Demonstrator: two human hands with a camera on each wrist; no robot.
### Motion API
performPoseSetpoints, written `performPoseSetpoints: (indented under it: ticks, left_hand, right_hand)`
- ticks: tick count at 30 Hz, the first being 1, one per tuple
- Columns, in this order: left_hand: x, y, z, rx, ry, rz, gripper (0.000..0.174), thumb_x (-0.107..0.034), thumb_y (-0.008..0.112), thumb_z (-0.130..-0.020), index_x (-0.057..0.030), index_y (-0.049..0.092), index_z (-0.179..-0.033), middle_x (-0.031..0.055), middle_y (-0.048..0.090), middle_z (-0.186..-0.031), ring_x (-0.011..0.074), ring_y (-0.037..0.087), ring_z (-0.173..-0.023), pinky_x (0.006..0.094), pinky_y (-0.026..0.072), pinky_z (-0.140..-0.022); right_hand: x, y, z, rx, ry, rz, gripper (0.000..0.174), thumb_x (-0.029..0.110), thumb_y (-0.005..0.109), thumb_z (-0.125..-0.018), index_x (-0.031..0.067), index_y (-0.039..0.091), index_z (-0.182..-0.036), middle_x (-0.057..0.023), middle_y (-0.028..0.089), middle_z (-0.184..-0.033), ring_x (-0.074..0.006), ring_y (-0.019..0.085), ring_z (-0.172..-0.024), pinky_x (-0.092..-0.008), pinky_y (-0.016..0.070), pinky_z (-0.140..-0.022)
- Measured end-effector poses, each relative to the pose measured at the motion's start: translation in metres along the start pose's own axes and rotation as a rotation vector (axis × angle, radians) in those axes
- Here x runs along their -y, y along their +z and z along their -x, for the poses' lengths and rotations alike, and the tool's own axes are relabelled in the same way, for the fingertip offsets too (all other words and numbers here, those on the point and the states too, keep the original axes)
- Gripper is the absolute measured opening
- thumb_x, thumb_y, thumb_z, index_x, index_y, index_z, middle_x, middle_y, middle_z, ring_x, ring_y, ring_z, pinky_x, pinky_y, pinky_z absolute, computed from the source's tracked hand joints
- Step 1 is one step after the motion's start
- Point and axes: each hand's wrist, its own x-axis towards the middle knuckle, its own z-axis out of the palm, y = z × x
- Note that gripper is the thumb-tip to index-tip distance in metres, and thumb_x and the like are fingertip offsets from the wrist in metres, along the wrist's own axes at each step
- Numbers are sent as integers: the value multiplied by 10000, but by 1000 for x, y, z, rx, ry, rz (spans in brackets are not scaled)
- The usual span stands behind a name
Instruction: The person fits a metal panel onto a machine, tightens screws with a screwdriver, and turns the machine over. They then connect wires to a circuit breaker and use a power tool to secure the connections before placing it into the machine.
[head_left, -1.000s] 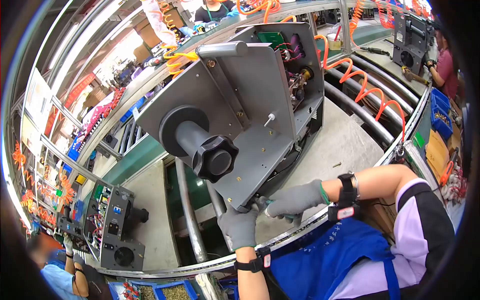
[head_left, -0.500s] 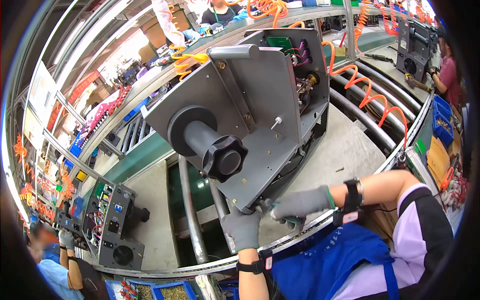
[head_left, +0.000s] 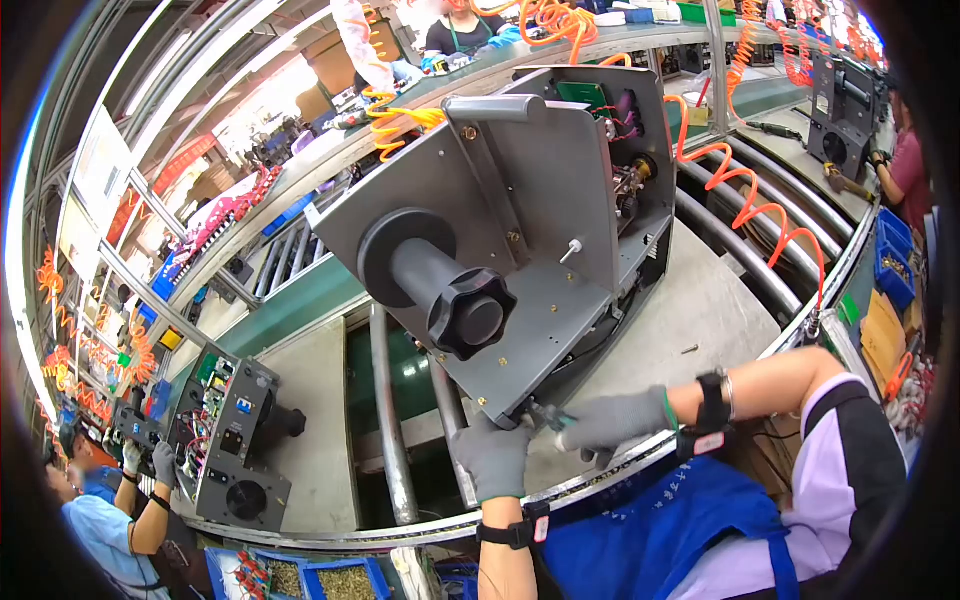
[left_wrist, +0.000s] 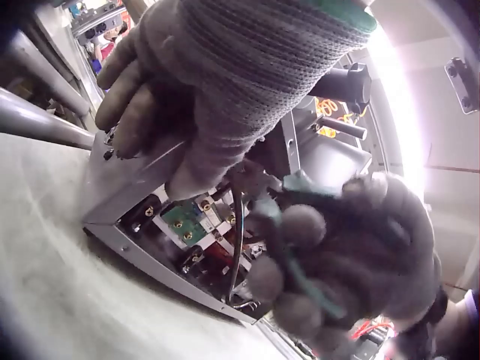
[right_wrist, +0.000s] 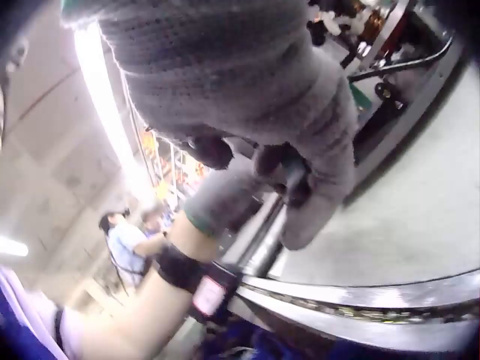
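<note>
A grey metal machine chassis (head_left: 530, 190) stands tilted on the work table, a black spool knob (head_left: 470, 315) sticking out of its side panel. My left hand (head_left: 490, 455), in a grey glove, grips the chassis's lower corner from below. My right hand (head_left: 610, 420), also gloved, holds a green-handled pliers-like tool (head_left: 551, 417) with its tip at that same corner. In the left wrist view the left hand (left_wrist: 225, 75) curls over the chassis edge (left_wrist: 127, 187), above wires and a green terminal (left_wrist: 184, 221), while the right hand (left_wrist: 352, 255) holds the tool (left_wrist: 300, 184). The right wrist view shows the right hand (right_wrist: 247, 90) wrapped round the dark tool handle (right_wrist: 289, 180).
An orange coiled air hose (head_left: 760, 210) hangs at the right above conveyor rollers (head_left: 740, 240). A second grey unit (head_left: 235, 440) stands at the lower left, where another worker (head_left: 100, 520) is busy. Blue parts bins (head_left: 890, 250) sit at the right. A small screw (head_left: 690, 349) lies on the table.
Both hands stay at the chassis's lower corner. The right hand has edged the tool tip closer in under the corner. The whole scene sits slightly further right in the head view.
</note>
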Motion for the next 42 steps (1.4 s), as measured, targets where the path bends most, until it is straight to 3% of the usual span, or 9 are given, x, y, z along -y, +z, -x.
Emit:
performPoseSetpoints:
  ticks: [5, 11, 20, 24, 28, 31, 35, 39, 42]
  left_hand:
    - [7, 7, -5, 7, -6, -67, 422, -349, 862, -659, -176, 781, -1035, 71, 770, -864, 260, 742, -852, 346, 580, -825]
    - [7, 6, 2, -24, 11, -13, 410, -333, 871, -637, -162, 781, -998, 70, 763, -831, 258, 740, -819, 364, 584, -786]
    - [10, 8, -5, 63, -59, -20, 491, -443, 841, -643, -150, 769, -1031, 76, 764, -856, 297, 726, -850, 351, 550, -826]
    - [19, 18, -3, -17, -16, 17, 546, -507, 826, -647, -139, 759, -1044, 91, 762, -871, 353, 700, -867, 391, 535, -846]
    - [6, 8, -1, -33, -45, 9, 389, -327, 880, -655, -115, 776, -964, 72, 765, -820, 242, 746, -785, 338, 581, -761]
    - [8, 9, 0, -31, -23, -64, 403, -355, 884, -654, -111, 775, -956, 73, 761, -804, 255, 744, -781, 348, 579, -755]
    - [12, 14, -3, -34, -17, -52, 416, -388, 884, -641, -124, 776, -943, 72, 755, -780, 271, 738, -775, 367, 576, -747]
    - [15, 11, -5, 53, -30, -28, 638, -423, 888, -588, -118, 740, -1128, 137, 747, -1073, 296, 703, -1005, 353, 538, -916]
    - [13, 7, -2, 18, 69, 224, 609, -280, 890, -597, -73, 714, -1142, 68, 738, -1089, 193, 702, -986, 294, 528, -926]
  right_hand:
    - [37, -21, -6, 139, 271, -39, 389, 385, 614, -881, 11, 562, -972, -97, 596, -818, -208, 641, -719, -420, 602, -687]
    - [-24, 11, -16, -205, -218, 577, 345, 365, 573, -907, 27, 546, -970, -135, 604, -819, -252, 647, -739, -436, 504, -667]
    - [36, -22, -3, 208, 169, -158, 439, 395, 606, -917, -32, 561, -1007, -107, 603, -796, -216, 655, -650, -369, 604, -621]
    - [21, -6, 8, 45, 84, 171, 443, 436, 582, -902, 5, 566, -1004, -146, 625, -822, -255, 653, -683, -406, 555, -644]
    - [-37, 12, -11, -151, -284, 510, 393, 410, 580, -921, 36, 556, -1036, -146, 625, -880, -290, 627, -884, -476, 468, -823]
    - [-29, 6, -9, -80, -330, 450, 405, 423, 574, -893, 22, 554, -943, -152, 612, -816, -282, 620, -756, -454, 498, -696]
    - [25, -17, 0, 116, 72, -126, 401, 417, 595, -901, 18, 559, -880, -79, 552, -695, -167, 569, -551, -313, 544, -510]
    - [28, -12, 6, 71, 13, 159, 418, 421, 562, -943, 5, 594, -954, -101, 587, -727, -205, 622, -584, -342, 551, -509]
    - [-27, 9, -9, -127, -262, 586, 526, 456, 550, -946, 21, 522, -1240, -214, 666, -957, -412, 656, -873, -519, 487, -825]
